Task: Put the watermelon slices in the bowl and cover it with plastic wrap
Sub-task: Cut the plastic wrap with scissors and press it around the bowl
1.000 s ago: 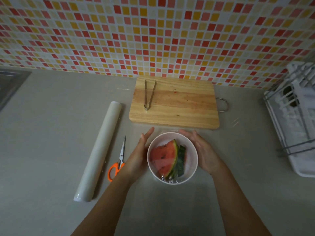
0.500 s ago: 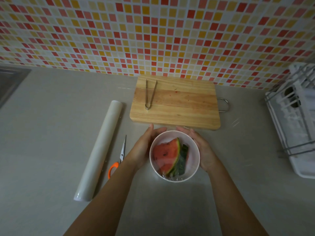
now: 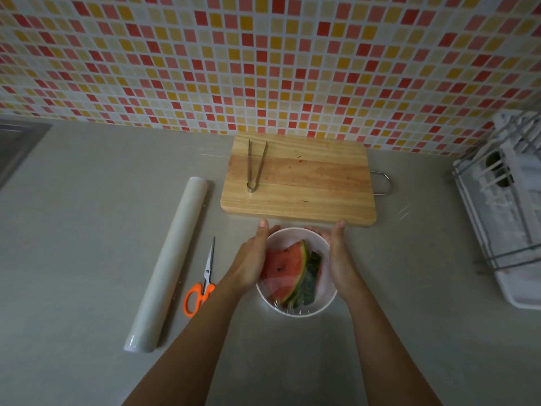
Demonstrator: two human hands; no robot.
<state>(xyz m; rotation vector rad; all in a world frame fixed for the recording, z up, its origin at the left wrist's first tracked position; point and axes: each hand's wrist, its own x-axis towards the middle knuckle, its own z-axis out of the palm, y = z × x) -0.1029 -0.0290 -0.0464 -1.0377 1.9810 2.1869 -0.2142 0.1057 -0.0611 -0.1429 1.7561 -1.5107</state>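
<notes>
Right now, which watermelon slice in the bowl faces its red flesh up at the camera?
The left slice, nearest the left hand: its red, seeded face is showing. The slice to its right shows mostly dark green rind.

A home kitchen.
Mosaic tile backsplash [image 3: 263, 60], sink [image 3: 17, 148] at the countertop's [image 3: 87, 230] left edge, dish rack [image 3: 503, 206] at its right edge.
</notes>
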